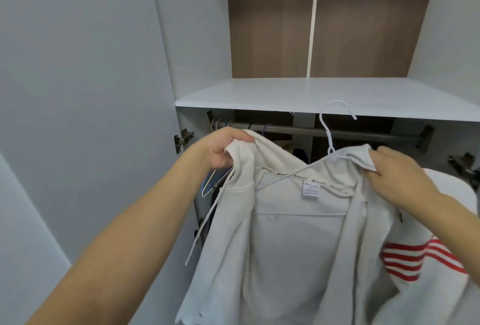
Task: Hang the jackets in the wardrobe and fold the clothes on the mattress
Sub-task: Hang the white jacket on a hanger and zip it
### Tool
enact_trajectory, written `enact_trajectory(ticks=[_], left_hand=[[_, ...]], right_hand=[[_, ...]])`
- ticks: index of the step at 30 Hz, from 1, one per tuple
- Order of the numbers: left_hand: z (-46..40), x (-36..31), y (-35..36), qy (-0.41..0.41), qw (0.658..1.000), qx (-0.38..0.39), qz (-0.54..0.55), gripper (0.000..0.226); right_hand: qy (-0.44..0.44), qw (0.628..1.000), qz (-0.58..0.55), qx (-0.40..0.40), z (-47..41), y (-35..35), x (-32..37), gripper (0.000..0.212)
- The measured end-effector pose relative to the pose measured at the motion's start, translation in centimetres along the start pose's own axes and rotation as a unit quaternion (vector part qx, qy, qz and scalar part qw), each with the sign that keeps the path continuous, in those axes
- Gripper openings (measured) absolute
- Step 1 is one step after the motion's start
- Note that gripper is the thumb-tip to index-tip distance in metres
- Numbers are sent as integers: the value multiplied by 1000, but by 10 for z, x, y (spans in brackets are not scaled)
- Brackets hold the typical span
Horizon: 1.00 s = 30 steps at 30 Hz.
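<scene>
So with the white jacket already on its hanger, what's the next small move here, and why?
Probably lift and tip the hanger hook onto the rail. Both hands, left hand and right hand, grip the jacket at the shoulders, and the hook sits in front of the rail, not yet over it.

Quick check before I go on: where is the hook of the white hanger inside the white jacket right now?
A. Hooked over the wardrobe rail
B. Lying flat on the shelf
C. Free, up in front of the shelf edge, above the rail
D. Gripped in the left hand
C: the hook of the white hanger curves in front of the shelf edge, above the rail, while the left hand and right hand grip the white jacket at its shoulders.
</scene>
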State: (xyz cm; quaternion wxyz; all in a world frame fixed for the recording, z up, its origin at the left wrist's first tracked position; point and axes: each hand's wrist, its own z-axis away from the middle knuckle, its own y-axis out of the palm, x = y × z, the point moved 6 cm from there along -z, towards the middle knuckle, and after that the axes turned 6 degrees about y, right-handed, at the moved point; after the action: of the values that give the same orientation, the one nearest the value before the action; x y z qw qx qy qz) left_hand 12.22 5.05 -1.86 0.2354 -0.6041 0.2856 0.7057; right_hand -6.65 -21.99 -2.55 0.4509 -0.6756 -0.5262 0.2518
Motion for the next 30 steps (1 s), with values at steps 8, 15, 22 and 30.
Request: enact_trajectory(ticks=[8, 15, 22, 30], left_hand=[[5, -43, 96, 124, 990, 8, -58, 13], [10, -69, 117, 277, 917, 12, -287, 9], [-2, -3, 96, 191, 805, 94, -553, 50], [-15, 40, 89, 143, 909, -5, -391, 40]], right_hand=[[86, 925, -364, 66, -13, -8, 46, 18], [126, 854, -493, 111, -4, -26, 48, 23], [176, 834, -514, 96, 2, -14, 36, 19], [104, 957, -262, 67, -10, 19, 26, 16]])
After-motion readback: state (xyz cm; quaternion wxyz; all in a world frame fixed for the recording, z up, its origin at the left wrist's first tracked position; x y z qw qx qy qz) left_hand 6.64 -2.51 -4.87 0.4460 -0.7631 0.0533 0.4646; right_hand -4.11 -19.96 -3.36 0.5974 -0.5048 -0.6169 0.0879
